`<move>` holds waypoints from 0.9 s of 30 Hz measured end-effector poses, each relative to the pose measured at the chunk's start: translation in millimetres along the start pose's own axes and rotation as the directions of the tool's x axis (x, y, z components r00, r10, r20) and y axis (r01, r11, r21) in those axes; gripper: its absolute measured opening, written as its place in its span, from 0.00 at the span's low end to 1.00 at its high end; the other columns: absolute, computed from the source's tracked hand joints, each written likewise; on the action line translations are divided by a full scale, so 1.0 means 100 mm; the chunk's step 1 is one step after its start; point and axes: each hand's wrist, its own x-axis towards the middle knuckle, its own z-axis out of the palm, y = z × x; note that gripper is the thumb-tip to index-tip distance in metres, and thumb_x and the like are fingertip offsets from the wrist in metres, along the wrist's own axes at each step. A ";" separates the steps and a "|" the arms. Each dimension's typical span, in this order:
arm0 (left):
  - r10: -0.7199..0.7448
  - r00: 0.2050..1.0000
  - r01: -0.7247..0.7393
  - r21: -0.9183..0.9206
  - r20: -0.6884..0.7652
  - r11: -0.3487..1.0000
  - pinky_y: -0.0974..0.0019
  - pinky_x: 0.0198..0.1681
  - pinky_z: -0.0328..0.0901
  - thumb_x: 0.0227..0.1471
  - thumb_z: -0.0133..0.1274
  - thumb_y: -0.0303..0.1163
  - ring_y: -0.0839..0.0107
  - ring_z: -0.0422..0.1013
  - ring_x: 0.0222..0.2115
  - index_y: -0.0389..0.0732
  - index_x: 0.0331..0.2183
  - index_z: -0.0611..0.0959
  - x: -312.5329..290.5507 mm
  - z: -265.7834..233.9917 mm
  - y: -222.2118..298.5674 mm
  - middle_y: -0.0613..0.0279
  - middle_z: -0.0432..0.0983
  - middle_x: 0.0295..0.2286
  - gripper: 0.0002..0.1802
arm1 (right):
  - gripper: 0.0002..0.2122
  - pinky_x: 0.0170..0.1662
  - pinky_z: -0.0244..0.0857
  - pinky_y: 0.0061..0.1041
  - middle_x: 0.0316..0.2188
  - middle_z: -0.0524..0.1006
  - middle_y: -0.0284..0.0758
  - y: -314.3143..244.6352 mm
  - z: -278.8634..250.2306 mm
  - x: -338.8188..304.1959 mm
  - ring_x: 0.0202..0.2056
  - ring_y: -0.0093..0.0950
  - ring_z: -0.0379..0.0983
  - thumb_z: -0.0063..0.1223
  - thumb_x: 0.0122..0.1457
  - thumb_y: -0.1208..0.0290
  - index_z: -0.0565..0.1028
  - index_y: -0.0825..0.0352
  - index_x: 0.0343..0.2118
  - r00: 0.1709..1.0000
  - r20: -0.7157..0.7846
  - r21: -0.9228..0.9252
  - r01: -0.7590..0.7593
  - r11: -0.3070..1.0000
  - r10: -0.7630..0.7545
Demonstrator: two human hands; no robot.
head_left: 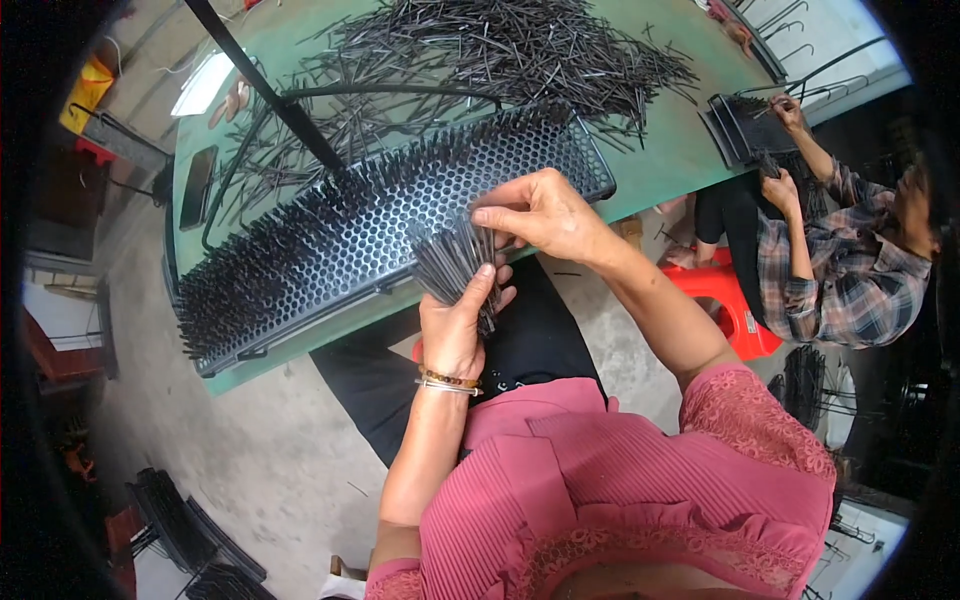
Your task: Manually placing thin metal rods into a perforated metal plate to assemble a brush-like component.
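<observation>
My left hand (455,330) is closed around a fanned bundle of thin dark strips (448,262), held upright above my lap. At the bundle's upper right end, my right hand (550,215) pinches thumb and finger together. What sits between those fingertips is too small to make out. Just beyond both hands lies a long black tray with a perforated, honeycomb-like top (400,232). Upright dark strips (250,265) fill many of its holes, densest at the left end and along the far side. The holes nearer me are bare.
A large heap of loose strips (540,50) covers the far part of the green table (665,165). A black metal frame (300,120) rises over the tray. A phone (198,187) lies at left. To the right, a co-worker (830,240) works at another tray beside a red stool (735,310).
</observation>
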 end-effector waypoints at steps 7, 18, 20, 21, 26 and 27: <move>0.065 0.991 -0.077 -0.101 -0.119 0.992 0.64 0.36 0.72 0.51 0.53 0.25 0.71 0.73 0.34 0.37 0.39 0.76 0.03 0.01 -0.05 0.60 0.75 0.35 0.10 | 0.10 0.32 0.67 0.18 0.26 0.78 0.33 -0.09 -0.13 -0.03 0.28 0.17 0.72 0.54 0.54 0.72 0.77 0.74 0.34 0.948 -0.184 0.152 0.288 0.946 -0.259; -0.073 0.997 0.072 0.030 0.026 0.997 0.63 0.37 0.72 0.53 0.49 0.28 0.62 0.74 0.36 0.29 0.42 0.71 0.02 0.05 0.00 0.46 0.74 0.38 0.16 | 0.09 0.34 0.67 0.18 0.29 0.80 0.35 -0.07 -0.37 0.64 0.30 0.19 0.75 0.56 0.53 0.70 0.79 0.69 0.34 0.681 -0.422 -0.311 0.511 0.801 -0.598; -0.074 0.997 0.073 0.046 0.027 0.996 0.63 0.36 0.72 0.53 0.49 0.28 0.62 0.74 0.36 0.30 0.42 0.71 0.03 0.03 0.00 0.46 0.74 0.38 0.16 | 0.09 0.36 0.67 0.18 0.32 0.79 0.34 -0.04 -0.36 0.67 0.32 0.18 0.74 0.55 0.53 0.70 0.78 0.68 0.35 0.714 -0.411 -0.320 0.469 0.823 -0.566; -0.074 0.997 0.073 0.055 0.023 0.996 0.63 0.36 0.72 0.53 0.49 0.28 0.63 0.74 0.36 0.30 0.42 0.71 0.03 0.02 0.00 0.46 0.74 0.38 0.16 | 0.09 0.36 0.67 0.18 0.32 0.79 0.34 -0.06 -0.36 0.65 0.32 0.18 0.74 0.55 0.53 0.70 0.78 0.68 0.35 0.720 -0.396 -0.329 0.469 0.820 -0.571; -0.079 0.997 0.078 0.047 0.021 0.996 0.65 0.34 0.72 0.53 0.49 0.28 0.63 0.74 0.35 0.30 0.43 0.71 0.03 0.03 0.01 0.47 0.75 0.37 0.16 | 0.08 0.37 0.67 0.19 0.32 0.79 0.34 -0.06 -0.40 0.65 0.34 0.20 0.75 0.54 0.54 0.71 0.78 0.68 0.35 0.679 -0.283 -0.383 0.568 0.729 -0.677; -0.086 0.996 0.085 0.037 0.031 0.996 0.65 0.34 0.72 0.53 0.49 0.28 0.64 0.74 0.35 0.31 0.43 0.71 0.02 0.03 0.02 0.47 0.75 0.37 0.16 | 0.08 0.37 0.68 0.20 0.32 0.79 0.34 -0.04 -0.39 0.65 0.35 0.21 0.76 0.54 0.54 0.72 0.78 0.68 0.34 0.673 -0.300 -0.367 0.573 0.733 -0.676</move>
